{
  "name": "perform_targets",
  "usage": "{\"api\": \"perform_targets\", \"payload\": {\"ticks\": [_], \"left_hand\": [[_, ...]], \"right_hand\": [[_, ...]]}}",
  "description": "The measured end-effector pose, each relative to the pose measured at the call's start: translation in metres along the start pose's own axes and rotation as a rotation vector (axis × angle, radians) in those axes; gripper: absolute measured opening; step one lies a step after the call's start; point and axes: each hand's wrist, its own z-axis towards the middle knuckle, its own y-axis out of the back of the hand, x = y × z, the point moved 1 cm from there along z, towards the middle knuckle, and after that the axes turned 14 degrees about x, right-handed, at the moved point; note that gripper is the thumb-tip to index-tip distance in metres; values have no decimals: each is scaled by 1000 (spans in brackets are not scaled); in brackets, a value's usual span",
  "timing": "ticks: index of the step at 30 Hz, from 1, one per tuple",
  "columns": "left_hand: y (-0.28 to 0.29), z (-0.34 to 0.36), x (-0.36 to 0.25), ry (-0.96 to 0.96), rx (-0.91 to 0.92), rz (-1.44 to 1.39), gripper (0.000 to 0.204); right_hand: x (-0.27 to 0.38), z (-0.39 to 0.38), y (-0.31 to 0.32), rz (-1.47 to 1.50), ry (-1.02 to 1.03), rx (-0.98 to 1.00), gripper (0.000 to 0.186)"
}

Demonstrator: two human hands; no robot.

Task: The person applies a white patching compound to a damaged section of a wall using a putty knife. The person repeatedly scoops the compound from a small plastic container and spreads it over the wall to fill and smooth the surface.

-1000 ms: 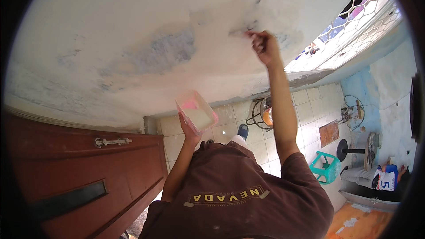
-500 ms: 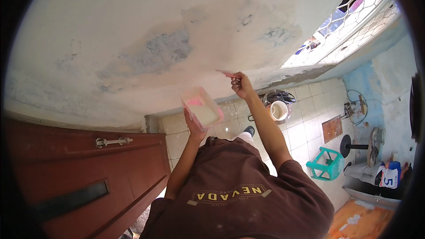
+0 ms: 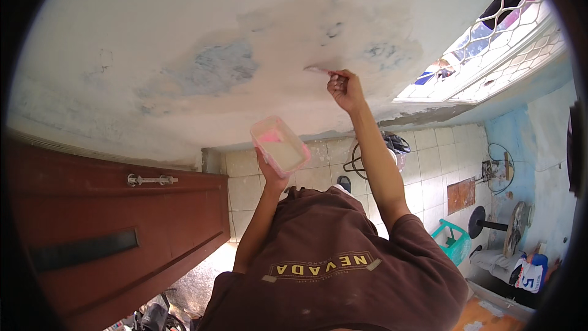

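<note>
My right hand [image 3: 346, 91] is closed around the reddish handle of a putty knife [image 3: 318, 70]. Its thin blade points left and lies at or very near the patchy wall [image 3: 285, 61]; contact is hard to tell. Lower and to the left, my left hand [image 3: 269, 171] grips a translucent pink-smeared plastic tub [image 3: 270, 133] from its underside and near side. The tub is tilted, with a pale, smooth mass [image 3: 286, 154] inside. Bluish-grey patches [image 3: 223, 64] show on the wall to the left of the putty knife.
A brown door [image 3: 122, 220] with a metal bolt stands at the left. Behind my right forearm, a bucket [image 3: 401, 159] and a dark bag [image 3: 396, 142] are on the tiled floor [image 3: 312, 179]. A green stool [image 3: 452, 242] and a round-based stand [image 3: 479, 222] are at right, below a grilled window [image 3: 490, 43].
My right hand has moved up along the wall with the putty knife. The left hand and tub have barely shifted. The view has moved slightly, and my right forearm now hides much of the bucket.
</note>
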Motion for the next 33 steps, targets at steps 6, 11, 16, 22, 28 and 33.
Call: {"api": "perform_targets", "payload": {"ticks": [6,11,16,22,28,33], "left_hand": [[-20,-2,50,15,-20,-9,72],[-20,-14,81,-23,-84,30,72],[-39,-22,102,-60,-92,21,72],[-37,-39,119,-120,-137,93,74],[-59,-44,139,-153,-132,110,72],[-69,-38,170,-127,-109,81,69]], "right_hand": [[89,-53,-96,137,118,216,27],[113,-96,-108,50,210,373,23],[66,-87,11,-410,276,89,11],[-19,-39,126,-280,-199,-112,19],[24,-23,89,-173,-68,127,20],[131,-51,-13,169,15,280,28]]}}
